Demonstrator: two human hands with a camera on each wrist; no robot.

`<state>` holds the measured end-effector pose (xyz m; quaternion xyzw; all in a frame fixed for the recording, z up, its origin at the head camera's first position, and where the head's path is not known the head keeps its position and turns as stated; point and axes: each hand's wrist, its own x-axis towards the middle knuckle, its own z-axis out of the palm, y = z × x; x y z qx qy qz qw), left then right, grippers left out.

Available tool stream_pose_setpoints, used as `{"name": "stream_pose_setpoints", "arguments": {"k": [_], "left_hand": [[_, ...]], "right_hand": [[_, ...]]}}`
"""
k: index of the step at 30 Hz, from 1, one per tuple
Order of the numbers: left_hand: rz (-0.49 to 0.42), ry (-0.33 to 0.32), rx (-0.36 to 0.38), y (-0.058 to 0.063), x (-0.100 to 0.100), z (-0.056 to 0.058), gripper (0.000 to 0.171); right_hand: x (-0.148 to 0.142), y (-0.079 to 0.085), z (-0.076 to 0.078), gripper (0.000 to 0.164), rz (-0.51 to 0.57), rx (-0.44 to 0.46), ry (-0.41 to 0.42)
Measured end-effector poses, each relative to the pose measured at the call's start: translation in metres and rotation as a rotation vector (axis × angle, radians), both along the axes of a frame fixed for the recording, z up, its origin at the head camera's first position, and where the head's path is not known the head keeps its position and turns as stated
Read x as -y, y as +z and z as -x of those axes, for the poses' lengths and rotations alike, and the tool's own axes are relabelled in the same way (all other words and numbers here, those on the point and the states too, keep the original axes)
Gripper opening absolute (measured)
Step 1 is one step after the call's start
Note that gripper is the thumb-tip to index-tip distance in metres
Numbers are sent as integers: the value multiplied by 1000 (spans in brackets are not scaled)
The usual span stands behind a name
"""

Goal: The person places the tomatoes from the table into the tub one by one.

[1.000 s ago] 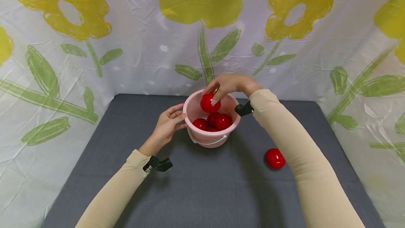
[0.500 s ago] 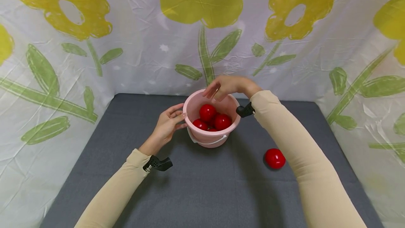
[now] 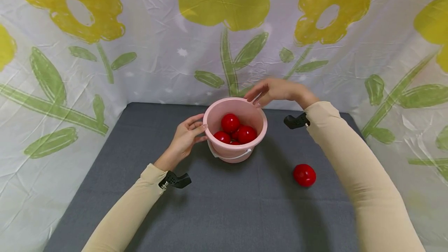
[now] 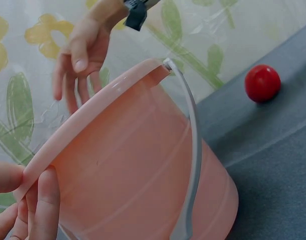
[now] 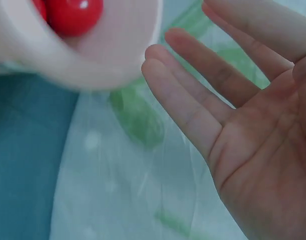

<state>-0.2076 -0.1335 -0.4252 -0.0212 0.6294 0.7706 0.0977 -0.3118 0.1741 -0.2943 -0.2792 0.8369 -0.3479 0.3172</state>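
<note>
A pink bucket (image 3: 231, 152) with a pale handle (image 4: 194, 125) stands at the back middle of the table. Several red tomatoes (image 3: 230, 123) lie inside it, one on top of the others. My left hand (image 3: 184, 140) pinches the bucket's left rim between thumb and fingers, as the left wrist view shows close up. At the far right rim, my right hand (image 3: 274, 90) hovers with loose fingers and an empty palm (image 5: 263, 145). One more red tomato (image 3: 304, 175) sits on the table to the right of the bucket, near the right forearm.
Dark grey cloth covers the table (image 3: 217, 213). Behind and at both sides hangs a white curtain (image 3: 154, 49) printed with yellow flowers. The bucket stands a short way in front of the back curtain.
My right hand let go of a tomato, which now rests on top of the others in the bucket. Then it moved right, out over the rim. My left hand stayed put.
</note>
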Motion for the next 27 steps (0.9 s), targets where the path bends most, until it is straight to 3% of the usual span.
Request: {"name": "stream_pose_setpoints", "arguments": {"k": [7, 13, 17, 27], "left_hand": [[-14, 8, 5, 0, 0, 0, 54], [-12, 5, 9, 0, 0, -1, 54], [-19, 3, 7, 1, 0, 0, 54], [-16, 4, 9, 1, -2, 1, 53]], "right_hand": [[-47, 1, -15, 47, -28, -26, -92], [-87, -14, -37, 50, -30, 0, -146], [-111, -33, -55, 53, -26, 35, -143], [-153, -100, -96, 54, 34, 153, -140]]}}
